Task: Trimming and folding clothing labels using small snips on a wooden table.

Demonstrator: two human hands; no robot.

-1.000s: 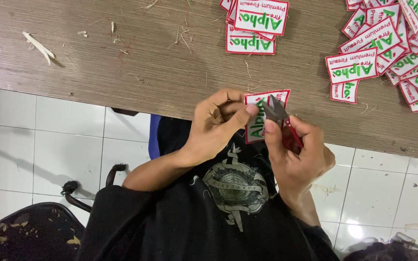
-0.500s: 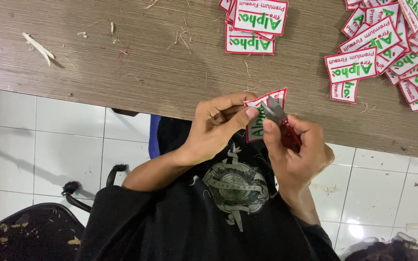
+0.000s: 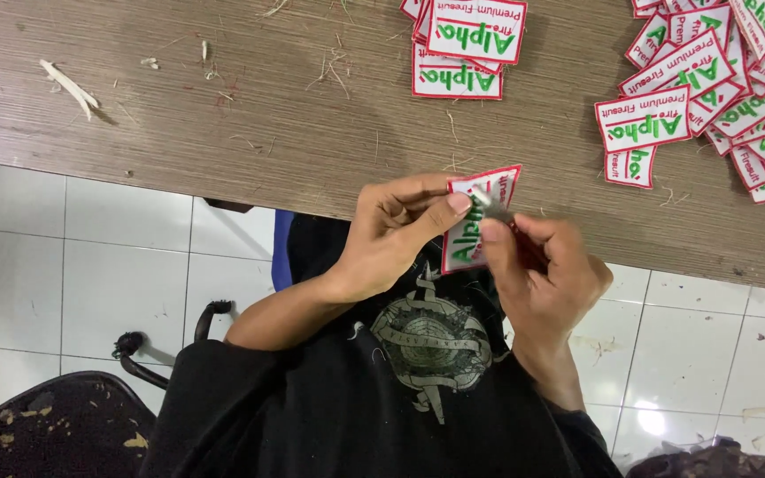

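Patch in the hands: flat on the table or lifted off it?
Lifted. The patch is pinched by the left hand over the table edge, tilted; the right hand holds a small tool against it.

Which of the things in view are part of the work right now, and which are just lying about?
In hand:
- left hand pinching the red-edged patch
- right hand with small snips at the patch's edge

Lying about:
- patch stack on the wooden table
- patch heap
- thread scraps
- white sliver

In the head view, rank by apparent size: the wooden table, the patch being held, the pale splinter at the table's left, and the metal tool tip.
1. wooden table
2. held patch
3. pale splinter
4. metal tool tip, smallest, though the right hand hides part of it.
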